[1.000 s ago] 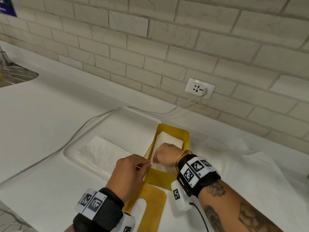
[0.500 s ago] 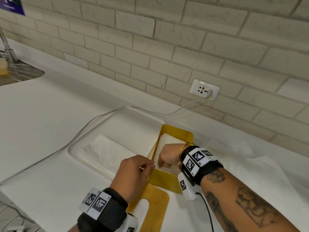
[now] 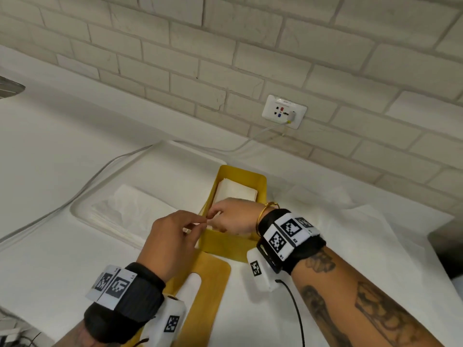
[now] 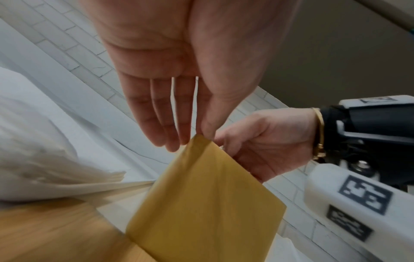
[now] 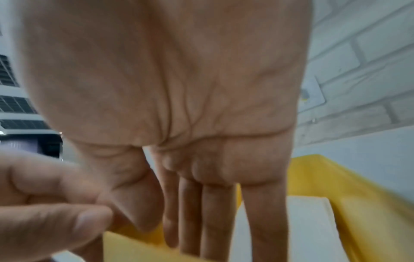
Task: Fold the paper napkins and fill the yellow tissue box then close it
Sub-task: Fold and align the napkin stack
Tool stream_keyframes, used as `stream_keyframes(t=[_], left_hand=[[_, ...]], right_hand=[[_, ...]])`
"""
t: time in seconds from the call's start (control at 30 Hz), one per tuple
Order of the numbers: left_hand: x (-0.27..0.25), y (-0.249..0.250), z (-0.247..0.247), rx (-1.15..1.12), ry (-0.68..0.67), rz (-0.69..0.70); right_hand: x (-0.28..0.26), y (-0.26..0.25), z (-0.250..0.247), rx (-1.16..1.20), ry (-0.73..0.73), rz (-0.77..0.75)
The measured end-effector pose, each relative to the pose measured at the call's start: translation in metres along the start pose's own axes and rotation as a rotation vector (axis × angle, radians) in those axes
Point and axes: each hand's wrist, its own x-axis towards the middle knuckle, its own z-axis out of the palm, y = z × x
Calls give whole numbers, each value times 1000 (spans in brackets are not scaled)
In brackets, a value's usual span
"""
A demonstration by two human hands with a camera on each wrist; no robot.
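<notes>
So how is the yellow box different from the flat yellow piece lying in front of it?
The yellow box stands up with walls all round, while the flat lid lies flat on the counter. The yellow box holds folded napkins; the flat lid holds nothing and has a rounded slot cut in it. Both hands are at the yellow box's near corner, the left hand pinching its edge, but neither touches the flat lid. Both are yellowish, the flat lid looking more wooden.

You have no readable words here; the wrist bands (image 3: 288, 234) carry only black-and-white square markers, their small print perhaps too blurred.
</notes>
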Motion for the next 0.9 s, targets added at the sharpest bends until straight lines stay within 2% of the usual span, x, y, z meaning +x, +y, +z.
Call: stream_keyframes(t=[0.13,0.27,0.43,0.53,0.63,0.77,0.9], left_hand=[[-10,24,6,108,108,144],[-25,61,28,78,59,242],[-45,98,81,-43,-184,206],[-60,114,118,-16,-373,104],[-74,128,153,98,-489,38],[-84,143,183,308,-554,-15],[-73,151,197,385,-459,-44]], right_hand=[[-50,38,-6,275,281,-65],[-106,101,-5,383,410,-21],[-172,188,17,447,443,168],[-208,234,40,494,452,261],[-237,270,64,554,440,317],[-256,298,86,599,416,359],[-259,305,97,571,379,343]])
